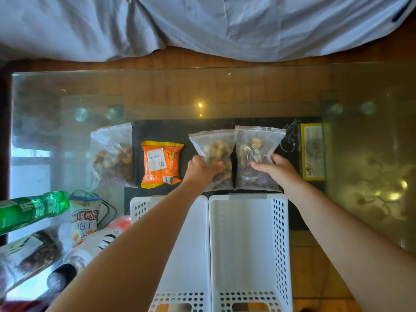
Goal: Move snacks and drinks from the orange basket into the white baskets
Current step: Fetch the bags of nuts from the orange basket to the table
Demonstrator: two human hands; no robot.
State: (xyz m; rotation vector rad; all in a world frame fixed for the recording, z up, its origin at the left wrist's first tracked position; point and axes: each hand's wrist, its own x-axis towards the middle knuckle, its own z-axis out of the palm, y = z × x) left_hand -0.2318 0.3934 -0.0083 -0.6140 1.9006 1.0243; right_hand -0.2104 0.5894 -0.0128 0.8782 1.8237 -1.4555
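Two clear zip bags of mixed nuts stand side by side on the glass table just beyond the white baskets. My left hand (201, 169) grips the left bag (215, 147). My right hand (277, 169) grips the right bag (256, 145). Below my arms sit two white perforated baskets: the right one (281, 239) shows a bare white floor, the left one (191, 255) is largely hidden by my left forearm. An orange snack packet (161, 164) and a third nut bag (112, 157) lie to the left on the table.
At the lower left lie a green bottle (33, 210), a printed snack bag (83, 218), a white bottle (90, 248) and a dark packet (36, 253). A yellow-framed item (313, 152) sits under the glass at the right. Grey fabric (202, 25) lies beyond the table.
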